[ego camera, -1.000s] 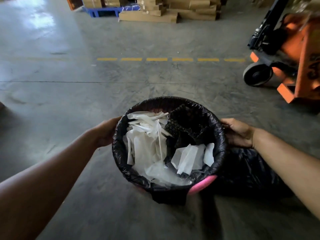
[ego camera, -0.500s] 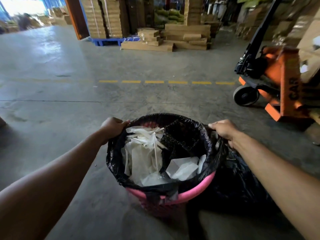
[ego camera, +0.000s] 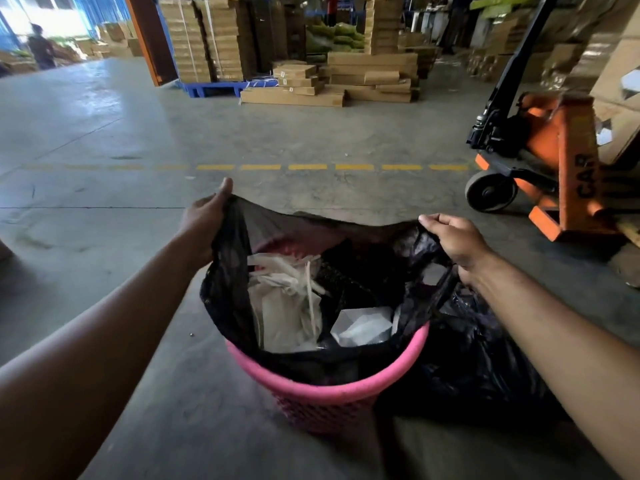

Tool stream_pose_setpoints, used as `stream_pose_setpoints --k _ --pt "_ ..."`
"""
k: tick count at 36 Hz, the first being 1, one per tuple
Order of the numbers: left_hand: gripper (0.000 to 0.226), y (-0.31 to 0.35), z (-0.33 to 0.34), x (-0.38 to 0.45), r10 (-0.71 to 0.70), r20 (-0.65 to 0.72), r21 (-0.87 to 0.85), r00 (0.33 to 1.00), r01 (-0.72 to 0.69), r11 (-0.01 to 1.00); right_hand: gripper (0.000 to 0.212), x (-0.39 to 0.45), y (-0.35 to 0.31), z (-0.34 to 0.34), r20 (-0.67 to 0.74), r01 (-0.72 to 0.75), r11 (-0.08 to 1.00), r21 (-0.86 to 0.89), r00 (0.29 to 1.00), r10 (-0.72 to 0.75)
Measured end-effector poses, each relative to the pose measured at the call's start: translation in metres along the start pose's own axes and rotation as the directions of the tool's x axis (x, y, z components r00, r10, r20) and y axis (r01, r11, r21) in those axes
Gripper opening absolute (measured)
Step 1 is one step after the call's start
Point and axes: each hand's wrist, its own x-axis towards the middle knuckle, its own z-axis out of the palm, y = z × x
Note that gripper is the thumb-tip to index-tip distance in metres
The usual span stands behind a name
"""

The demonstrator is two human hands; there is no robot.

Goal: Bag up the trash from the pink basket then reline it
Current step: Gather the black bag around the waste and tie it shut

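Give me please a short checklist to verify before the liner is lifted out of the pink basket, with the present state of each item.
1. Left hand grips the liner's edge: ok, edge pinched and raised.
2. Right hand grips the opposite edge: ok.
3. Black liner freed from the pink basket rim: ok on the near side, where the pink rim shows bare; far side cannot tell.
4. White paper trash all inside the liner: ok, none seen on the floor.
5. Liner without holes: cannot tell.
6. Room to lift: ok in front; a second black bag lies against the basket's right side, and the orange pallet jack stands beyond.
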Motion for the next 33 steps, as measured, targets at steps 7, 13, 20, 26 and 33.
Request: stream_pose_setpoints --k 7,13,20,26,33 --pt "0.06 -0.007 -0.081 -0.011 -0.285 0.407 0.688 0.867 -0.086 0.72 0.072 -0.01 0.013 -0.057 0.36 -0.148 0.901 -0.409 0.88 0.308" --pt "0.035 0.015 -0.126 -0.024 -0.478 0.343 0.812 0.808 0.0 0.583 0.006 -0.031 0.008 -0.084 0.331 -0.141 0.742 -0.655 0.829 0.451" --pt "0.053 0.063 -0.129 -0.05 -0.347 0.392 0.531 0.852 0.098 0.841 0.044 -0.05 -0.04 -0.078 0.383 -0.212 0.966 -0.149 0.888 0.255" --pt "0.049 0.074 -0.07 -0.089 0.052 0.483 0.128 0.874 -0.129 0.983 0.016 -0.061 -0.051 -0.039 0.189 0.04 0.994 -0.1 0.982 -0.02" --pt "0.046 0.05 0.001 -0.117 0.182 0.683 -0.022 0.707 -0.23 0.973 0.017 -0.078 -0.065 0.009 0.246 0.17 0.984 -0.05 0.957 -0.153"
